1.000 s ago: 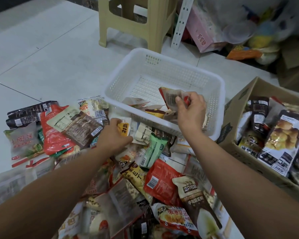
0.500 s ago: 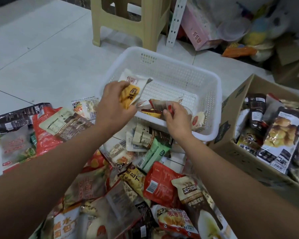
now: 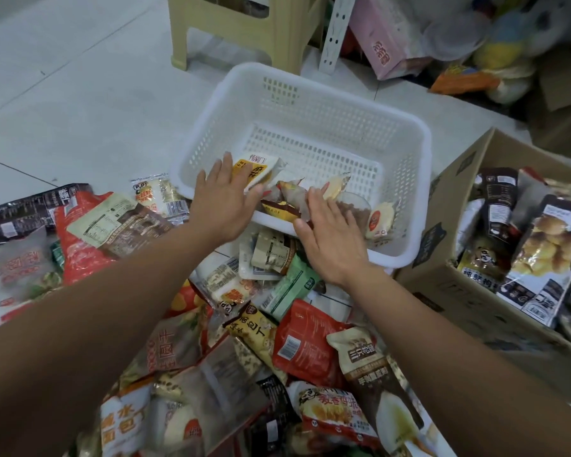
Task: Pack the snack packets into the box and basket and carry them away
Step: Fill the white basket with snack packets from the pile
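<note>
A white plastic basket [image 3: 314, 103] sits on the floor with a few small snack packets at its near edge. My left hand [image 3: 225, 196] hovers over the basket's near-left rim, fingers straight, just beside a yellow-and-white packet [image 3: 256, 168] lying inside. My right hand [image 3: 328, 235] is spread flat over the near rim, above a reddish packet [image 3: 290, 192]. Neither hand holds anything. A heap of snack packets [image 3: 277, 341] covers the floor in front of me. A cardboard box [image 3: 442, 258] at the right is filled with larger packets.
A beige plastic stool [image 3: 244, 24] stands behind the basket. A pink carton [image 3: 383, 44], bags and soft clutter line the back right. Bare floor tiles [image 3: 63, 94] lie to the left.
My left hand carried the yellow-and-white packet over the rim and let it drop into the basket. My right hand released its reddish packet there. Both hands now have straight fingers.
</note>
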